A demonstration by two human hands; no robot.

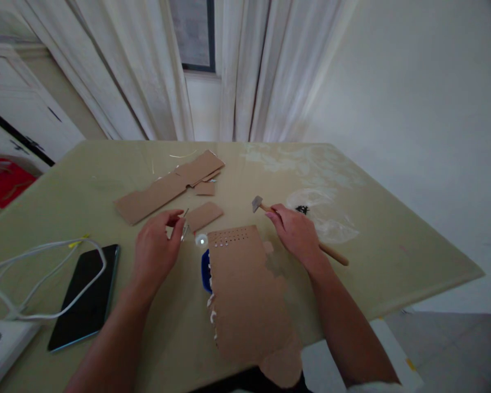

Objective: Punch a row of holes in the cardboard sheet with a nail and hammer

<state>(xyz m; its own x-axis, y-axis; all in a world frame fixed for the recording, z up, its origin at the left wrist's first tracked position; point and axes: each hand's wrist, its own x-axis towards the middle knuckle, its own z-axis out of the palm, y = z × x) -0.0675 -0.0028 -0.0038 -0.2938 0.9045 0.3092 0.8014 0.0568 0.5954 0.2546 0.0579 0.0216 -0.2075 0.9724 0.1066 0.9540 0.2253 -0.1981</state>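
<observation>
My right hand (pixel 292 229) is wrapped round the wooden handle of a small hammer (pixel 331 252), its grey metal head pointing to the left. My left hand (pixel 157 243) is raised left of the cardboard, thumb and fingers pinching a thin nail (pixel 186 212); other thin shiny bits show just below the fingertips. Between my hands lies a brown cardboard box (pixel 245 295) with rows of small holes near its far edge, some of them filled with white. White glue-like blobs run down its left edge, where a blue object (pixel 205 271) sticks out partly hidden.
Cardboard strips (pixel 167 188) and a small cardboard piece (pixel 205 216) lie beyond the box. A clear plastic bag (pixel 335 226) with small black bits is to the right. At left lie a tablet (pixel 85 297), a white cable (pixel 45 316) and a white device (pixel 8 349).
</observation>
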